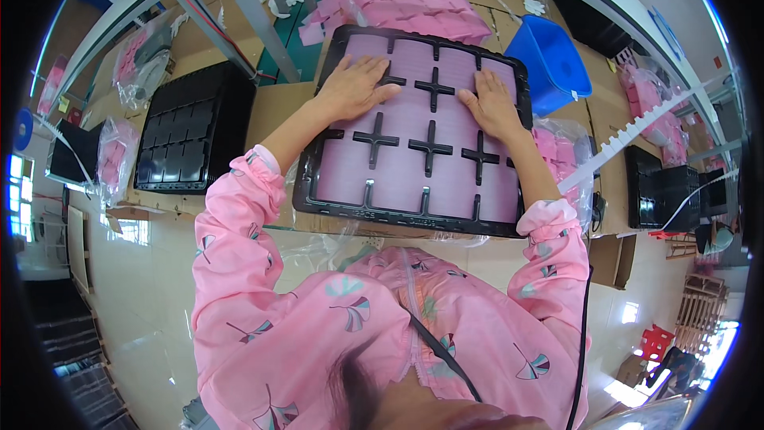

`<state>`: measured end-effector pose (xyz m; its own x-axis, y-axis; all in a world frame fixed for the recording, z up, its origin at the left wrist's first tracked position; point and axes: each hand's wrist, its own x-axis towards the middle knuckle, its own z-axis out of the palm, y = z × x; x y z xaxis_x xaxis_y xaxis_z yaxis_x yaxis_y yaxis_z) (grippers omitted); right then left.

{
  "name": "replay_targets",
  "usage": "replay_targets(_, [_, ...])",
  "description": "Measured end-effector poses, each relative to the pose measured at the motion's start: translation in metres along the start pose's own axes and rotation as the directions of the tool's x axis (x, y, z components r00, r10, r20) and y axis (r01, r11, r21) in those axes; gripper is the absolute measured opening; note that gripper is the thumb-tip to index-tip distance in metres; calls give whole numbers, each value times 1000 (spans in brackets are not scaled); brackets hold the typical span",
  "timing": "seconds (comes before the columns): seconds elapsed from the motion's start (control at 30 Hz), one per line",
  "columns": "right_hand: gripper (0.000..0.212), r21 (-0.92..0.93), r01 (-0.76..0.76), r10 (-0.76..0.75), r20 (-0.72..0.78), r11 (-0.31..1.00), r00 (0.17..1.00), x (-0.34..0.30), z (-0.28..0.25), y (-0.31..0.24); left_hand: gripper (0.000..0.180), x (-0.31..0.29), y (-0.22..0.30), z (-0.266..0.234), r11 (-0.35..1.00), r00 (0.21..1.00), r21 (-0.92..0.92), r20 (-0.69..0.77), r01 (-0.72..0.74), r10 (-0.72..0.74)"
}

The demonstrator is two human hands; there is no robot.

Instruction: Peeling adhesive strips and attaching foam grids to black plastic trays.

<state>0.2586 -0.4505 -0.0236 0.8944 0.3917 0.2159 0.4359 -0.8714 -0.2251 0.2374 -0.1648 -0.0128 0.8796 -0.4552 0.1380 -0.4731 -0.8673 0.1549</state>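
Note:
In front of me lies a black plastic tray (390, 217) with cross-shaped dividers standing up from it. Pinkish-purple foam (344, 161) fills the spaces between the dividers. My left hand (352, 91) rests on the foam at the tray's far left, palm down, fingers stretched toward the middle. On the far right part of the foam lies my right hand (495, 106), its fingers pointing away from me. Neither hand grips anything. What lies under the foam is hidden.
Behind the tray lie pink foam pieces (422, 4) in a pile. A blue bin (549, 64) stands at the far right. To the left is a stack of black trays (195, 131). Bagged pink pieces (557, 151) sit right of the tray. A grey metal post (274, 20) rises at the back left.

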Motion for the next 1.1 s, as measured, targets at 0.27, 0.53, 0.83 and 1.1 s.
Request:
replay_targets(0.27, [74,-115,-135,148,108,984,983,12,3,12,71,10,-12,1,999,1000,-35,19,-11,11])
replay_targets(0.53, [77,-187,-145,160,66,972,985,20,9,26,87,28,-24,7,997,997,45,54,57,-59])
replay_targets(0.83, [77,-343,-242,295,110,907,949,15,-7,18,88,27,-22,-3,977,987,183,96,111,-130])
replay_targets(1.1, [77,-394,-231,289,94,890,953,1,-16,16,97,20,-23,-22,940,977,320,128,120,-169])
